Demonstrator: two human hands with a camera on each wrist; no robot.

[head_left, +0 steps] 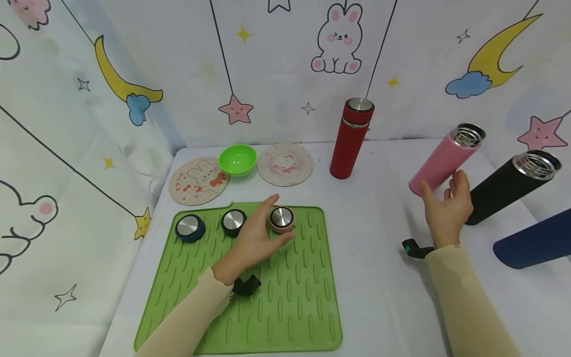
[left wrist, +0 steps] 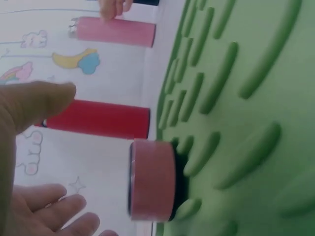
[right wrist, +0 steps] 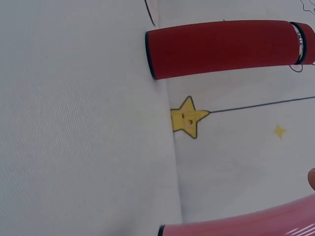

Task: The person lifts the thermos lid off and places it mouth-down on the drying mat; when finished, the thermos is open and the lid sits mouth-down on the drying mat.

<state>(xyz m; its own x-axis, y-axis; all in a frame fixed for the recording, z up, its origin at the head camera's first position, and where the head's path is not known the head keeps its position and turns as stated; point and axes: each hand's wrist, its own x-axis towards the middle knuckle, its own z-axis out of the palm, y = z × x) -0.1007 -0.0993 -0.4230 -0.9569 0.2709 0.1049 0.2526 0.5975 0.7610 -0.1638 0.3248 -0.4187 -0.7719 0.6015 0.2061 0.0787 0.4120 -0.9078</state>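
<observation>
My left hand (head_left: 255, 239) is spread over the green mat, thumb and fingers apart at the pink cap (head_left: 282, 220). In the left wrist view the pink cap (left wrist: 153, 180) sits on the mat, with a gap between it and the fingers. My right hand (head_left: 447, 210) is beside the lidless pink bottle (head_left: 446, 161), thumb and fingers parted. A fingertip (right wrist: 312, 179) shows apart from that bottle in the right wrist view; whether other fingers touch it, I cannot tell. A black cap (head_left: 234, 222) and a blue cap (head_left: 190, 228) lie left of my left hand.
The green mat (head_left: 294, 317) covers the table's left part. Behind it are a green bowl (head_left: 238, 160) and two round coasters, one with a rabbit (head_left: 192, 191). A capped red bottle (head_left: 350, 144) stands at the back. A black bottle (head_left: 504, 191) and blue bottle (head_left: 535, 241) are at right.
</observation>
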